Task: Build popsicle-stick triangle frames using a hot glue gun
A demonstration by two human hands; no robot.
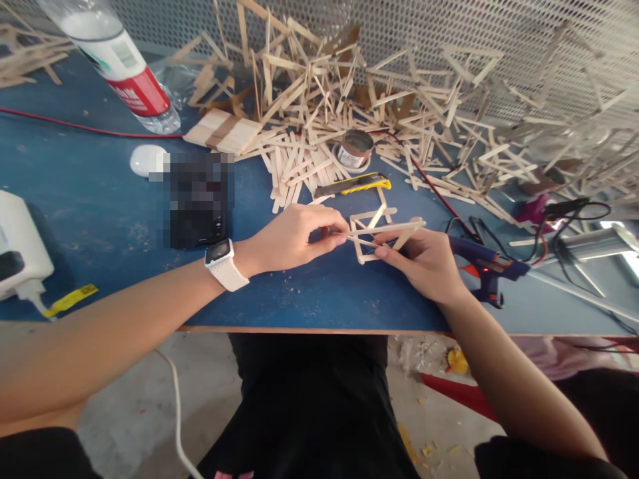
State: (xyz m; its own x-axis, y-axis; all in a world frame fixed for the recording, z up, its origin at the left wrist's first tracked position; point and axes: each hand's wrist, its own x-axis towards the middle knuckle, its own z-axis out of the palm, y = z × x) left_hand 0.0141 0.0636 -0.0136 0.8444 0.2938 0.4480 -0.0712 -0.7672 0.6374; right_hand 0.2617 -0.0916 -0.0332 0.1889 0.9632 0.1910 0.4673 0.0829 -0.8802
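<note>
A small open frame [387, 229] of wooden craft sticks is held up just above the blue table. My right hand [429, 259] grips its right side between thumb and fingers. At the frame's left end, my left hand [302, 236] pinches the tip of a stick with thumb and fingertips; a white-strapped watch [227, 265] sits on that wrist. Right beside my right hand lies a dark blue glue gun [486, 263] with an orange trigger and a small red light. A yellow and black utility knife [353, 184] rests behind the frame.
Loose craft sticks [299, 163] pile up along the mesh panel [399, 33]. A banded stick bundle [223, 131], a round tin [355, 150], a plastic bottle [132, 86], a white case [148, 160] and a pixelated dark device [200, 203] stand nearby. Cables run at right.
</note>
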